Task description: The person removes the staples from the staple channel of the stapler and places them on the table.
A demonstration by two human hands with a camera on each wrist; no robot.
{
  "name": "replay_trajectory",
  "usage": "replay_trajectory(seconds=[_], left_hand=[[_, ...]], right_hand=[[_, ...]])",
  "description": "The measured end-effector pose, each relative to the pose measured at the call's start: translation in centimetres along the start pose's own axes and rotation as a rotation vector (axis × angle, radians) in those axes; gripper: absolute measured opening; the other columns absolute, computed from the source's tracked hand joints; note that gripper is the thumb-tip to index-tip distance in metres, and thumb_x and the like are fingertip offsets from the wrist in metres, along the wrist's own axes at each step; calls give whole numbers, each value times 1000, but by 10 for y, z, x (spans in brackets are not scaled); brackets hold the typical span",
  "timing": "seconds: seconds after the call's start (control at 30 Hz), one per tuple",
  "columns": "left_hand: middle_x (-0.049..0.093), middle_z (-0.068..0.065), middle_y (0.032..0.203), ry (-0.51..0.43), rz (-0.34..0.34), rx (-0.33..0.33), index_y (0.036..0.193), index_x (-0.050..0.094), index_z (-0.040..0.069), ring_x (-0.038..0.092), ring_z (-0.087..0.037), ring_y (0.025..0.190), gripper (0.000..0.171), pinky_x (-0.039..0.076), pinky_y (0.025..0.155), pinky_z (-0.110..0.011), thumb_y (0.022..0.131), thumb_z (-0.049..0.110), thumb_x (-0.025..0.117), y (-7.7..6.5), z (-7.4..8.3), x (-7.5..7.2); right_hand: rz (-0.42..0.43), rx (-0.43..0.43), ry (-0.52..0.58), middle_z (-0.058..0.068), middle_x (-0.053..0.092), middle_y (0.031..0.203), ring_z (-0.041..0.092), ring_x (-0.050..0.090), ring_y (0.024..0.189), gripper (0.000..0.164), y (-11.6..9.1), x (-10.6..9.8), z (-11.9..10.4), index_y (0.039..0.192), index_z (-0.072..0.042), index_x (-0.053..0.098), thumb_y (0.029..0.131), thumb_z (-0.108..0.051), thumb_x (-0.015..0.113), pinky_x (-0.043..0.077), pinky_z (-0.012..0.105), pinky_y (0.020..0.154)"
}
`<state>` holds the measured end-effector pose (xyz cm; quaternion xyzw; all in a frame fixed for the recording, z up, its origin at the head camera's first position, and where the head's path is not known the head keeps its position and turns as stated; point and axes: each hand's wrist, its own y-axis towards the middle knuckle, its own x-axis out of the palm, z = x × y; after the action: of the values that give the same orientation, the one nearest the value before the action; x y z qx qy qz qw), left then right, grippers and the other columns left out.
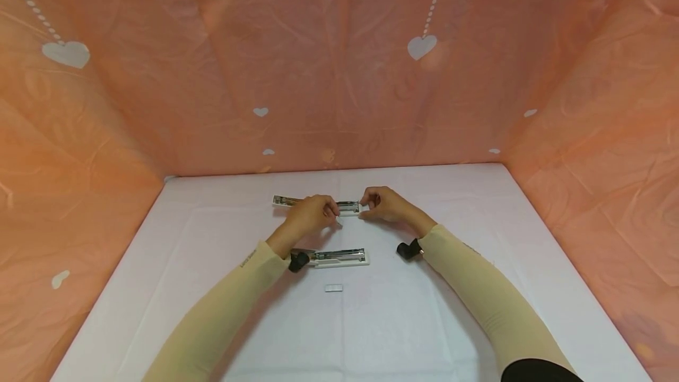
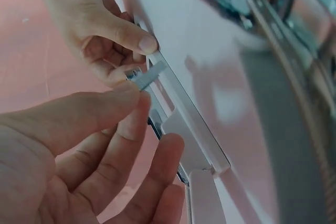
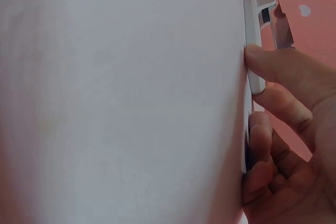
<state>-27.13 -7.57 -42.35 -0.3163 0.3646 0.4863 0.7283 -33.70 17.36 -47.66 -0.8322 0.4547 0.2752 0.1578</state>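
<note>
Between its thumb and forefinger, my left hand [image 1: 310,216] pinches a small grey strip of staples [image 2: 151,75], just in front of the far stapler. That white stapler [image 1: 348,207] lies opened out, its metal magazine exposed; part of it is hidden behind the left hand. My right hand [image 1: 389,205] grips its right end, the thumb [image 3: 262,59] on the near edge of the white base and fingers curled at the end. A second opened stapler [image 1: 339,258] lies nearer, partly covered by the left wrist. In front of it rests another staple strip [image 1: 333,288].
A white cloth covers the table [image 1: 403,323]. Orange sheeting with pale hearts [image 1: 339,75] encloses the back and both sides. A black wrist camera [image 1: 408,250] sits by the right wrist, another [image 1: 299,261] over the near stapler's left part.
</note>
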Motion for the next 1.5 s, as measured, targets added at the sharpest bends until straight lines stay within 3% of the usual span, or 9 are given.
replay_trajectory(seconds=[0.6,0.97,1.17,1.5], left_hand=[[75,1,100,46,-18,-42,107,77,14,68,-19,86,17,51,74,-36,96,3,71,-3,5,3],[74,1,94,79,-33,-57,103,76,14,67,-19,87,11,53,88,-47,95,14,83,-5,6,3],[73,-1,96,144,-23,-58,98,75,14,65,-20,88,8,53,85,-45,94,9,80,-4,3,5],[73,-3,97,195,-49,-83,95,72,12,65,-23,94,5,53,92,-49,99,10,74,-6,5,4]], right_hand=[[-2,-5,-5,2,58,79,14,50,71,24,-1,0,-5,104,-1,71,88,-7,88,43,28,70],[-8,10,-5,1,58,79,14,50,72,23,0,0,-2,104,-3,72,89,-7,88,44,28,71],[-4,9,-21,1,58,79,14,51,73,23,-1,-1,-4,104,-3,72,89,-7,88,44,28,71],[-3,13,-29,0,57,79,14,50,74,23,0,0,-1,104,-4,72,88,-8,88,43,28,72]])
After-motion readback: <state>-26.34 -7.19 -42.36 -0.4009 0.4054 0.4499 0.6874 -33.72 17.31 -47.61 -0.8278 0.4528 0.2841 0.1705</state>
